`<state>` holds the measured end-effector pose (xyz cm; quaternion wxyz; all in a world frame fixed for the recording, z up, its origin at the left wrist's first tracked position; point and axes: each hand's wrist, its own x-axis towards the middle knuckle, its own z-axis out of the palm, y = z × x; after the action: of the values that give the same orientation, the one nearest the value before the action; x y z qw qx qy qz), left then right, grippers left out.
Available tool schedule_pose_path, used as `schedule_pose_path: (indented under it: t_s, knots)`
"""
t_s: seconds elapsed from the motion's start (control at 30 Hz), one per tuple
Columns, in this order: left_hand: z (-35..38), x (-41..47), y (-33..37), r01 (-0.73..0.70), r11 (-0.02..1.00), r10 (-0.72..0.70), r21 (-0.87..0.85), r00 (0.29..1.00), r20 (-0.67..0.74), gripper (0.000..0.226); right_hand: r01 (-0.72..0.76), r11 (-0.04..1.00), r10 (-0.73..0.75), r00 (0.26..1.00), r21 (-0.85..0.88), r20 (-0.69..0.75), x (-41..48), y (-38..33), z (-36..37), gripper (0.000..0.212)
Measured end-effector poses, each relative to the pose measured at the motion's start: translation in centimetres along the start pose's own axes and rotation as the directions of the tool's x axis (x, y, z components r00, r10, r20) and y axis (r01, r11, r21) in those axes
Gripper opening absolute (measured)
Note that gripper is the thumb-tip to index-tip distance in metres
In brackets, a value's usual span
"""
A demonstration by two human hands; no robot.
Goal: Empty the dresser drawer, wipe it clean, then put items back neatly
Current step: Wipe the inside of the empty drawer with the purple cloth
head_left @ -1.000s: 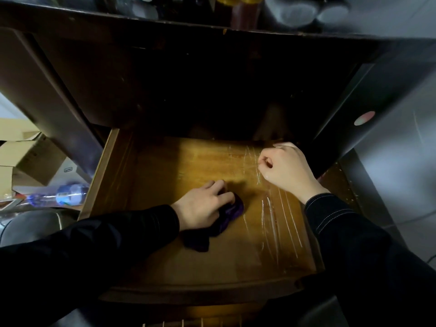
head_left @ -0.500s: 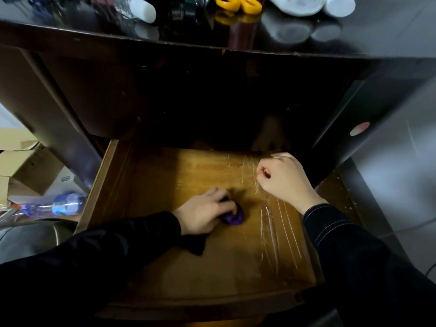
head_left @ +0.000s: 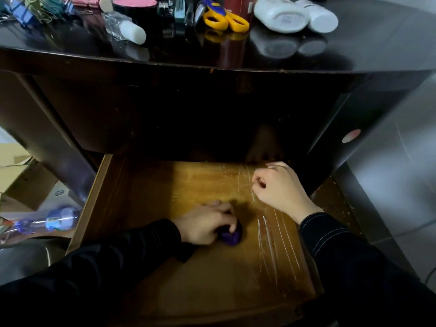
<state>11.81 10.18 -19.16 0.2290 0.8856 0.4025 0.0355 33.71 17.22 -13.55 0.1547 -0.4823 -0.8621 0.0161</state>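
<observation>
The wooden drawer (head_left: 111,201) is pulled out below the dark dresser, and its floor holds nothing but a cloth. My left hand (head_left: 205,224) presses a bunched purple cloth (head_left: 232,236) onto the middle of the drawer floor. My right hand (head_left: 280,190) is a loose fist resting on the far right part of the floor, on a clear plastic liner (head_left: 276,239) that shines in streaks. Whether its fingers pinch the liner I cannot tell. Black sleeves cover both arms.
The glossy dresser top (head_left: 365,50) carries yellow-handled scissors (head_left: 225,20), two white bottles (head_left: 279,14), a clear bottle with a white cap (head_left: 125,28), a pink-lidded tin (head_left: 134,3) and binder clips (head_left: 21,13). Cardboard boxes (head_left: 21,182) and a plastic water bottle (head_left: 50,221) lie at left.
My left hand has drawn the purple cloth a little toward me and bunched it smaller under the fingers. The view has tilted up, so the dresser top shows. My right hand stays put.
</observation>
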Motion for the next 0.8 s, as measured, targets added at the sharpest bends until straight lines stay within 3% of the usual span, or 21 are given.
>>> schedule_pose_path:
  t_s: [0.1, 0.17, 0.27, 0.37, 0.43, 0.57, 0.67, 0.8]
  knots:
    - [-0.5, 0.6, -1.6, 0.187, 0.98, -0.174, 0.073, 0.971, -0.165, 0.042, -0.003, 1.0, 0.003, 1.0, -0.009, 0.003, 0.0, -0.1, 0.0, 0.019]
    - [-0.3, 0.7, -1.2, 0.219, 0.966, -0.193, 0.138, 0.965, -0.18, 0.043, -0.002, 1.0, 0.002, 1.0, -0.018, 0.002, 0.0, -0.2, -0.1, 0.018]
    - [0.5, -0.2, 0.7, 0.109, 0.975, -0.095, 0.195, 0.993, -0.075, 0.048, 0.0, 0.999, 0.001, 1.0, -0.042, 0.018, -0.1, -0.2, -0.2, 0.018]
    - [1.7, -1.6, 2.3, -0.119, 0.968, 0.117, 0.222, 0.993, 0.023, 0.029, -0.005, 0.998, 0.007, 1.0, -0.062, 0.028, 0.0, -0.2, -0.1, 0.02]
    - [1.6, -1.5, 2.0, -0.146, 0.967, 0.142, 0.209, 0.989, 0.037, 0.022, -0.005, 0.998, 0.007, 0.999, -0.06, 0.031, 0.0, -0.1, -0.1, 0.02]
    - [-0.4, 1.4, -1.6, 0.075, 0.978, -0.048, 0.196, 0.989, -0.139, 0.028, -0.023, 0.999, 0.024, 0.999, -0.039, 0.025, -0.1, 0.0, -0.3, 0.019]
    - [-2.0, 4.1, -4.6, 0.32, 0.936, -0.272, 0.143, 0.92, -0.282, 0.039, -0.03, 0.999, 0.03, 0.999, -0.024, 0.034, -0.1, -0.2, -0.4, 0.02]
    - [-2.0, 5.9, -4.6, 0.432, 0.89, -0.374, 0.149, 0.876, -0.303, 0.042, -0.035, 0.999, 0.036, 0.998, -0.031, 0.043, 0.0, -0.4, -0.6, 0.022]
